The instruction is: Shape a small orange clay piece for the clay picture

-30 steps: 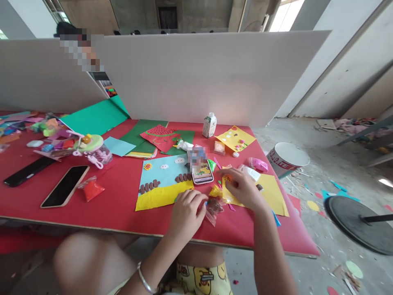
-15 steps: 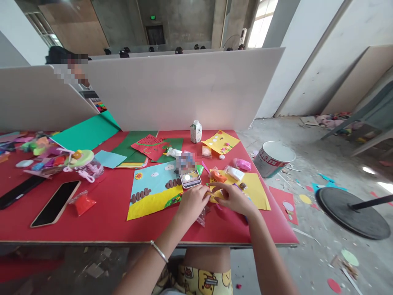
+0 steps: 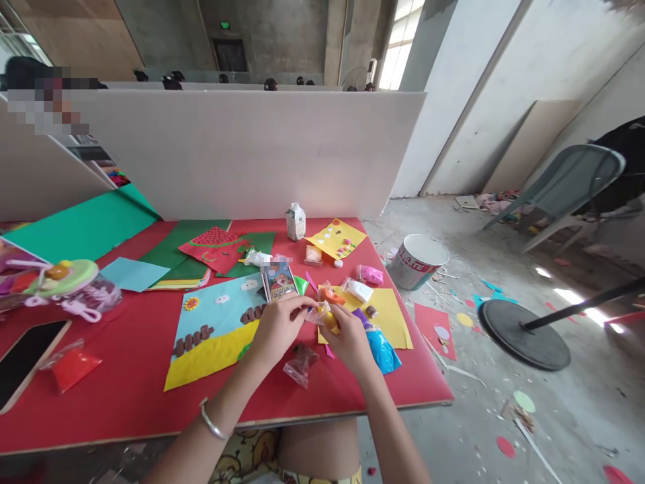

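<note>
My left hand (image 3: 285,321) and my right hand (image 3: 350,336) meet above the red table. Between them is a small clear plastic bag of yellow clay (image 3: 328,317), pinched by the fingers of both. To the left lies a clay picture (image 3: 211,356) with blue sky, a sun, clouds, a brown fence and yellow ground. Just beyond my hands are an orange clay bag (image 3: 330,296) and a small printed picture (image 3: 278,279). A blue clay bag (image 3: 383,351) sits right of my right hand, partly on a yellow sheet (image 3: 396,316). A crumpled clear bag (image 3: 301,366) lies nearer me.
White (image 3: 359,290) and pink clay bags (image 3: 370,274) lie at the right. A small carton (image 3: 295,222) stands at the back before a pale partition (image 3: 252,154). At left are a phone (image 3: 30,356) and a red clay bag (image 3: 70,364). A bucket (image 3: 419,261) stands on the floor.
The view has swung right, so the table appears further left. My hands have lifted the yellow clay bag into view, and the blue bag beside my right hand is now uncovered.
</note>
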### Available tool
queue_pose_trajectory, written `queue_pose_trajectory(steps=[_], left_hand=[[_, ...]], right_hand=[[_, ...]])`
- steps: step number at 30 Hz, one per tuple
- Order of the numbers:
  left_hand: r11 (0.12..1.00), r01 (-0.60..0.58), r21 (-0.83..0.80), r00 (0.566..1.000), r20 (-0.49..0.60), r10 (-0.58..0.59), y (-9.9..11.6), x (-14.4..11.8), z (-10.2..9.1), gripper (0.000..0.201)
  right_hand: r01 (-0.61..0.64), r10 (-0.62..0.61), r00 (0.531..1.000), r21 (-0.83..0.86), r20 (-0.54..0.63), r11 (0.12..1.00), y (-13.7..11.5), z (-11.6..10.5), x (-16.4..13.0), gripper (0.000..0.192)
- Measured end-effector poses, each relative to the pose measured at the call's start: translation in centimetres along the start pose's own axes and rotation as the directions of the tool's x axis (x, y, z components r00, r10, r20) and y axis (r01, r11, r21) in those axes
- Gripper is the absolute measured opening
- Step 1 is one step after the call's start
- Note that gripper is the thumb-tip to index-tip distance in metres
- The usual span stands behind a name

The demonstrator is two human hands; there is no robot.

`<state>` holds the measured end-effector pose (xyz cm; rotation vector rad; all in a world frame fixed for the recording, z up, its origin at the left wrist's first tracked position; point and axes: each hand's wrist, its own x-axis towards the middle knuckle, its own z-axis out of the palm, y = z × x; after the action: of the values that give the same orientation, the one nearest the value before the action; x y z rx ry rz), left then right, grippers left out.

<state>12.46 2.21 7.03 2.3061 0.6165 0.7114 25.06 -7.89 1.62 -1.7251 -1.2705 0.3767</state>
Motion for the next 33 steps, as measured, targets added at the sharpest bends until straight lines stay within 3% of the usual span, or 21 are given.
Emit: queue_pose_trajectory(steps=[4, 6, 11, 15, 18, 24, 30, 33], left_hand=[[0.997, -0.024, 0.070, 0.985, 0.170, 0.012, 0.1, -0.1, -1.2, 0.031], [0.999, -0.006, 0.041, 0.980, 0.198, -0.002, -0.4, -0.1, -1.5, 0.027], [0.988, 0.045, -0.145, 0.994, 0.103, -0.030, -2.0, 0.0, -1.1, 0.015], [0.996, 0.073, 0.047, 0.992, 0.097, -0.078, -2.8, -0.2, -0.2, 0.009], [0.979, 0.043, 0.199, 0.991, 0.118, -0.067, -3.0, -0.7, 0.5, 0.006], [0.977, 0.042, 0.208, 0.993, 0.099, -0.064, -3.3, -1.7, 1.8, 0.005], [0.939, -0.026, 0.343, 0.994, 0.104, -0.011, -3.6, -2.4, 2.8, 0.001], [0.943, -0.062, 0.326, 0.994, 0.109, 0.028, -4.0, -2.6, 3.0, 0.001]], right_hand=[[0.009, -0.007, 1.000, -0.108, 0.019, 0.994, -1.0, -0.4, 0.0, 0.034], [0.022, -0.010, 0.997, -0.182, 0.070, 0.983, -1.8, -0.3, 0.0, 0.036], [0.089, -0.061, 0.994, -0.345, 0.092, 0.934, -2.6, 1.1, 0.2, 0.048], [0.102, -0.124, 0.992, -0.425, -0.023, 0.899, -1.3, 3.2, 0.2, 0.067], [0.119, -0.198, 0.971, -0.445, -0.137, 0.888, 0.2, 4.6, -0.1, 0.065], [0.068, -0.209, 0.932, -0.425, -0.295, 0.903, 1.5, 5.7, -0.8, 0.048], [0.028, -0.217, 0.905, -0.459, -0.365, 0.888, 1.9, 5.6, -1.2, 0.043], [0.040, -0.229, 0.908, -0.471, -0.351, 0.881, 2.3, 5.5, -1.2, 0.038]])
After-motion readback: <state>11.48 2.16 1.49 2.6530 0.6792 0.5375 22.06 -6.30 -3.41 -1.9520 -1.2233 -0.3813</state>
